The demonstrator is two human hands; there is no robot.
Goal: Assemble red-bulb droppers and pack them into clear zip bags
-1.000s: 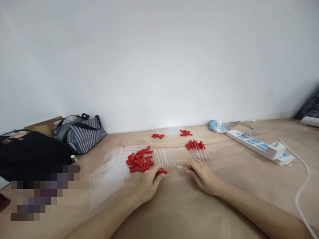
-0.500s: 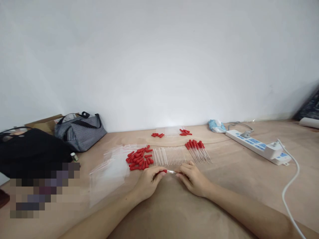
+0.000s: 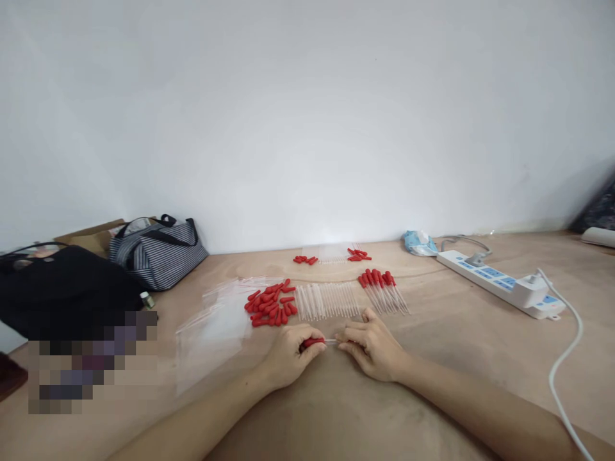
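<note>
- Near centre, the left hand is pinching a red bulb; I am judging it light, soft and grippy, best held around its body.
- The right hand is pinching a clear tube, which is meeting the bulb; I am judging it light, stiff, slick, perhaps fragile, best held close to the bulb.
- A tube row is lying just beyond, on the far side.

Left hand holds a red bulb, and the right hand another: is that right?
Not quite: the right hand holds a clear tube, as the head view shows. The left hand does hold a red bulb.
</note>
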